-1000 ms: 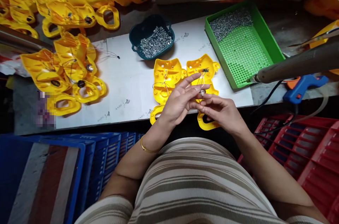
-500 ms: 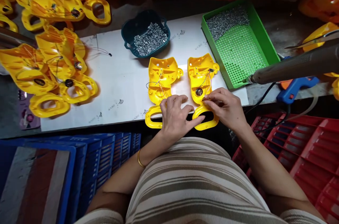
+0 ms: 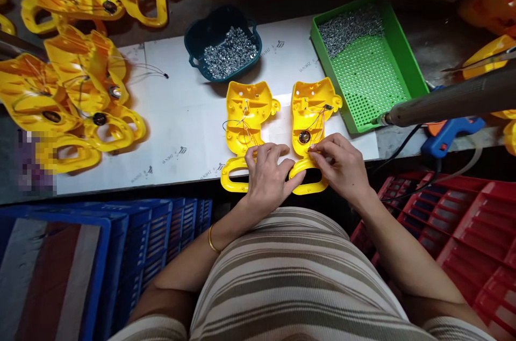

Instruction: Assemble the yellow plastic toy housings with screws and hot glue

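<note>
Two yellow plastic half-shells with ring handles lie side by side on the white sheet, hollow sides up. The right half-shell [image 3: 299, 115] holds a round dark speaker [image 3: 305, 137] and thin red wires [image 3: 321, 127]. My right hand [image 3: 342, 162] pinches at the neck of this shell, where the wires run down to the fingertips; what exactly is gripped is partly hidden. My left hand [image 3: 268, 177] has thumb and index finger closed at the near ring of the same shell. Its other fingers are bent over the handle of the left half-shell [image 3: 237, 139], which also contains loose wires.
A dark teal basin [image 3: 195, 56] of small metal screws stands behind the shells. Right of it is a green perforated tray [image 3: 403, 75] with more screws. A dark metal tube [image 3: 451, 98] and a blue glue gun [image 3: 451, 135] are farther right. Yellow shells [image 3: 80, 66] pile up left.
The right half-shell has turned slightly, its top shifting right and its ring left, so the ring sits between my left thumb and index finger. My right hand keeps pinching at the neck.
</note>
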Demonstrator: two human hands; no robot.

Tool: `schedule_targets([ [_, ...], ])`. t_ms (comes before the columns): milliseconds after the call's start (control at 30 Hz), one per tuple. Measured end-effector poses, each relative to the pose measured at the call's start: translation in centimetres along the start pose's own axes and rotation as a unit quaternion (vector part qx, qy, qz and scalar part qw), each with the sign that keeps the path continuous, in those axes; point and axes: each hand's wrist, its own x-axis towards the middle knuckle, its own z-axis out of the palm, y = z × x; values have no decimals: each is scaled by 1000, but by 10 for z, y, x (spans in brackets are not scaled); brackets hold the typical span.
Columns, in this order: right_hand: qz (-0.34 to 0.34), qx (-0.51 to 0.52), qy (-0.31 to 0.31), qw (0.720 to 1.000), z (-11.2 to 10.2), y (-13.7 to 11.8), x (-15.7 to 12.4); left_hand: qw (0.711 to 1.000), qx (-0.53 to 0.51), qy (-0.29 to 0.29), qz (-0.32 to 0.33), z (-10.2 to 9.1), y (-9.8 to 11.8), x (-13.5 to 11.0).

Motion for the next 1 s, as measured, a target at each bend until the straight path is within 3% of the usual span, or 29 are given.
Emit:
schedule_targets([
  [233,-65,-109,69,990,11,1,-9,1000,0,12,-7,1,1,3],
  [500,-75,-254,-42,963,2,-12,-27,1000,-14,21,6,4,1,4],
  [733,-84,-281,-61,954,5,-1,-27,1000,-16,24,1,-1,6,7],
  [833,-83,-261,-57,960,-2,13,-21,995,-19,97,6,-12,-7,-2],
  [933,-106,-240,-17,965,-11,19,-13,979,-4,200,-47,-22,-35,-20],
  [1000,-114,-198,37,973,-13,11,-9,976,-3,198,-94,-23,-54,-33],
])
